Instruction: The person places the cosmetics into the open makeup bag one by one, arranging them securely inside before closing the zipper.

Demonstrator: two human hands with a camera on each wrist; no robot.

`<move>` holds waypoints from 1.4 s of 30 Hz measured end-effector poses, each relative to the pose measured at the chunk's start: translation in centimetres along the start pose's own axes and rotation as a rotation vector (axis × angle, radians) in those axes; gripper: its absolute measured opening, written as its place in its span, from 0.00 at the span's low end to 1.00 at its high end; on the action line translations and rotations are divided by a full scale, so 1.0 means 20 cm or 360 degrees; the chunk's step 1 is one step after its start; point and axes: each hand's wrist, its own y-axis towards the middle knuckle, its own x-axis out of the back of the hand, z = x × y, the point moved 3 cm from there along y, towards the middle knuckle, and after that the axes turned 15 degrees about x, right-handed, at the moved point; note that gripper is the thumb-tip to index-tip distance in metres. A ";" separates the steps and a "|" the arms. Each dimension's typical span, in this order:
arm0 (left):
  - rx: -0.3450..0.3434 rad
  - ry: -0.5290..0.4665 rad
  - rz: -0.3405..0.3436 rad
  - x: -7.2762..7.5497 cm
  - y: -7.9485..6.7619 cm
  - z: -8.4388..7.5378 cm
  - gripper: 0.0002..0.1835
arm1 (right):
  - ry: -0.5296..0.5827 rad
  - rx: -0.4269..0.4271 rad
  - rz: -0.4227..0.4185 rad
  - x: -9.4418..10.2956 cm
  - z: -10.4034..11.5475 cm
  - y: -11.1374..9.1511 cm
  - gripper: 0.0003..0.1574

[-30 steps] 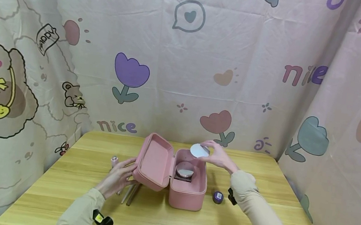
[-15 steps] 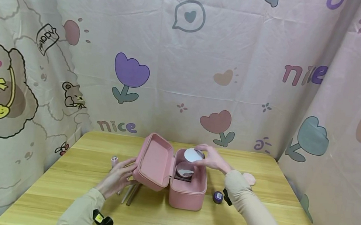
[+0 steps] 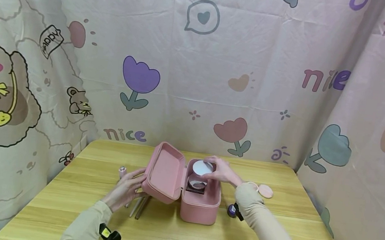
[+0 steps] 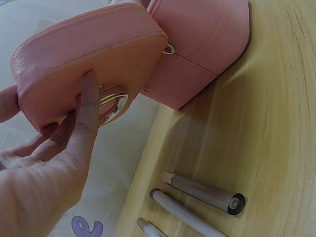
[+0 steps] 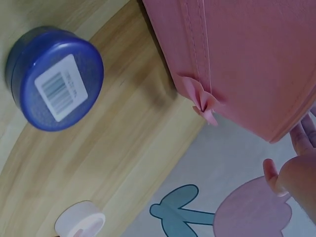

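A pink cosmetic case [image 3: 199,214] stands on the table, its lid [image 3: 166,172] swung out to the left. My left hand [image 3: 127,188] holds the lid by its outer edge; in the left wrist view, the fingers [image 4: 89,106] lie against its outer face beside a gold-rimmed fitting [image 4: 112,107]. Over the case opening, my right hand [image 3: 223,171] pinches a flat white round disc [image 3: 203,168] by its right edge. Below it inside the case lies a round mirrored compact [image 3: 197,184] on a dark flat item. In the right wrist view, my right hand [image 5: 298,168] is partly hidden behind the case.
A dark blue round jar [image 5: 57,79] stands right of the case, under the right wrist. Beyond it lie a pale pink round puff [image 3: 265,191] and a white round piece [image 5: 80,218]. Slim makeup tubes [image 4: 202,191] and a small pink bottle [image 3: 122,172] are at left.
My right hand has moved left and slightly down with the white disc, bringing it over the case opening. The pink puff has come out from behind the sleeve. My left hand stays put.
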 end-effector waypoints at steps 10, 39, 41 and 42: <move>-0.0002 -0.0014 -0.0003 0.00 0.00 0.00 0.37 | 0.0008 -0.0042 -0.0006 -0.03 0.00 0.01 0.42; -0.0003 0.0009 0.0006 0.00 0.00 0.00 0.37 | 0.0242 -0.0113 -0.0187 -0.01 -0.02 -0.02 0.41; -0.0007 0.0009 0.0003 0.00 0.00 0.00 0.37 | 0.0267 -0.0127 -0.0203 -0.01 -0.03 -0.03 0.40; -0.0007 0.0009 0.0003 0.00 0.00 0.00 0.37 | 0.0282 -0.0131 -0.0213 -0.01 -0.03 -0.04 0.40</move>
